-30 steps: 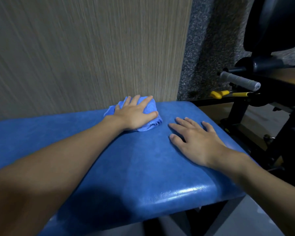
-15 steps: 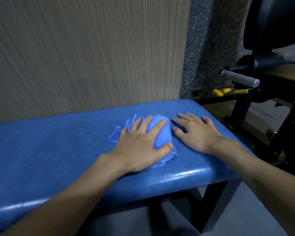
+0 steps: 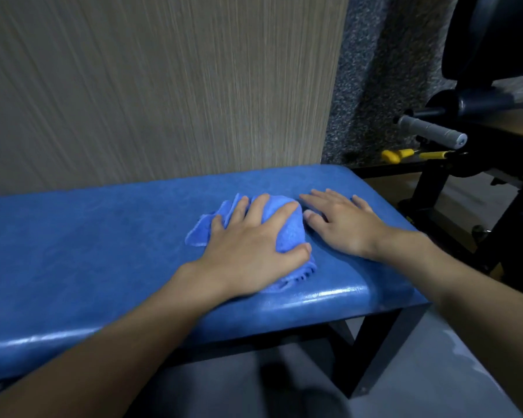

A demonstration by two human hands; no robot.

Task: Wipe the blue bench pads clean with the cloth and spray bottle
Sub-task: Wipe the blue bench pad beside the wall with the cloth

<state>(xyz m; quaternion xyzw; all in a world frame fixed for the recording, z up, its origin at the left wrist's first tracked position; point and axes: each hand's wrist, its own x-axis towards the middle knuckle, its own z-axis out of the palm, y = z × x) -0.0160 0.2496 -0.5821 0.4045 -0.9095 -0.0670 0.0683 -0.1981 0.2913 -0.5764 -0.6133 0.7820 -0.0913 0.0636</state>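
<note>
A long blue bench pad (image 3: pixel 88 236) runs across the view against a striped beige wall. A bunched light-blue cloth (image 3: pixel 287 227) lies on the pad near its right end. My left hand (image 3: pixel 251 248) presses down on the cloth with fingers spread over it and the thumb against its near side. My right hand (image 3: pixel 341 221) rests flat on the pad just right of the cloth, fingers straight. No spray bottle is in view.
Black gym equipment stands to the right, with a grey handle (image 3: pixel 432 132), a yellow-tipped pin (image 3: pixel 396 154) and a black seat pad (image 3: pixel 492 34). The bench's black metal leg (image 3: pixel 384 351) drops to a grey floor (image 3: pixel 420 372). The wall (image 3: pixel 163 86) backs the bench.
My left hand has dragged the cloth from the far edge by the wall toward the near edge of the pad. My right hand stays flat on the pad.
</note>
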